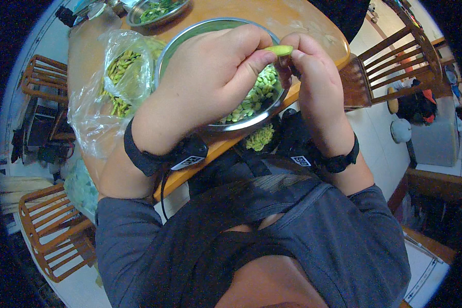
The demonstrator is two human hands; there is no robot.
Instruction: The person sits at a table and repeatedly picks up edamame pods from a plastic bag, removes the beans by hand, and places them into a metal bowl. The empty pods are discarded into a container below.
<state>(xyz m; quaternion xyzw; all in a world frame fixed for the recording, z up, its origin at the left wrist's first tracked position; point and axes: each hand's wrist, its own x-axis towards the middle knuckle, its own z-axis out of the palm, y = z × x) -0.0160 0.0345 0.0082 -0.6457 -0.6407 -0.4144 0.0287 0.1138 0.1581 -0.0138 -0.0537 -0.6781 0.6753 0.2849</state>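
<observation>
My left hand (215,73) and my right hand (317,73) meet above the right side of a stainless steel bowl (271,111). Between their thumbs and fingers is a green bean pod (280,50), pinched at both ends. Shelled pale green beans (260,92) lie in the bowl, partly hidden by my left hand. To the left, a clear plastic bag (90,119) contains many unshelled pods (125,65). Below the table edge, a dark container holds a heap of yellow-green empty-looking pods (260,138).
The wooden table (312,23) ends just in front of my body. At its far side is a metal dish (133,19) with leafy greens (158,9). Wooden chairs stand at the right (402,65) and left (56,231). A black cable (163,196) hangs from my left wrist.
</observation>
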